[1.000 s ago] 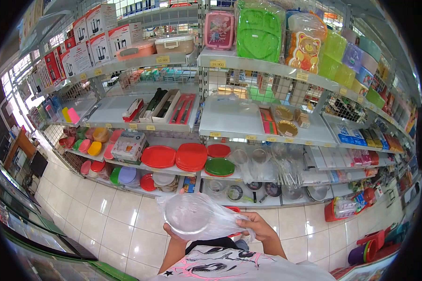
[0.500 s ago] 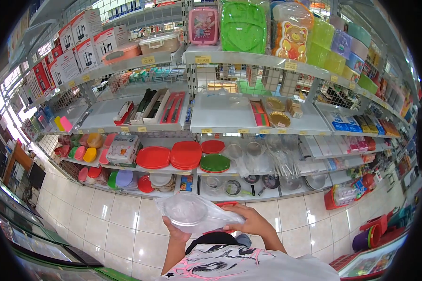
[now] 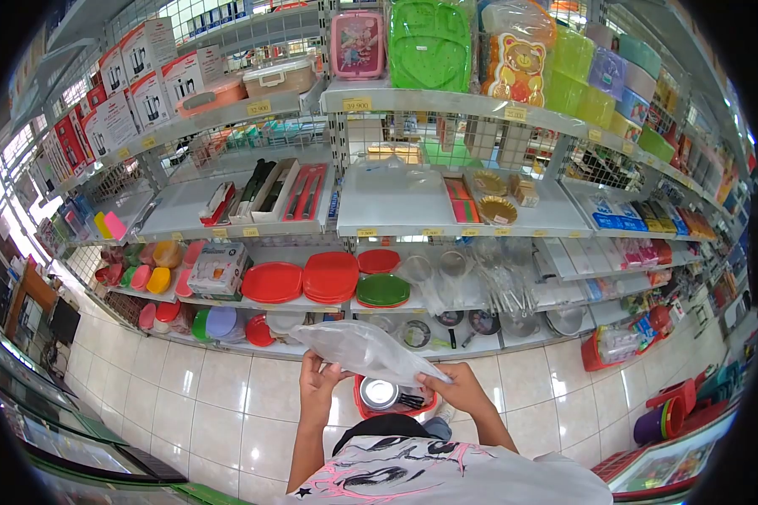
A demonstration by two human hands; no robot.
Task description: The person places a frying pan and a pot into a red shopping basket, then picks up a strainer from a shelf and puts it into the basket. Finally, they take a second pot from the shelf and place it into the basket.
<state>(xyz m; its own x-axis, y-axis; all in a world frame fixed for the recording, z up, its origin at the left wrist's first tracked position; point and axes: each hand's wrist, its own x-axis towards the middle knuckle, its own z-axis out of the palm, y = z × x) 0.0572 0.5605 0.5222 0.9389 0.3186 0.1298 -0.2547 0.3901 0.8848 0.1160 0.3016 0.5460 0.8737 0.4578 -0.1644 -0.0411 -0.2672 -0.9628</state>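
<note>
A clear plastic bag slants downward to the right in front of my chest. Inside is a round item that looks like a strainer, though the plastic blurs it. My left hand holds the wide end from below with its fingers closed at the edge. At the narrow end, my right hand pinches the plastic. Below the bag, a red basket stands near my legs. It holds a round silvery metal item and some black-handled pieces.
Ahead are store shelves with red lids, a green lid, wrapped strainers and pans. A red basket of goods is on the tiled floor at right. Nested buckets are farther right.
The bagged item has tipped and risen, its round face turning from my view. My left hand has moved up, and the red basket below now shows its contents.
</note>
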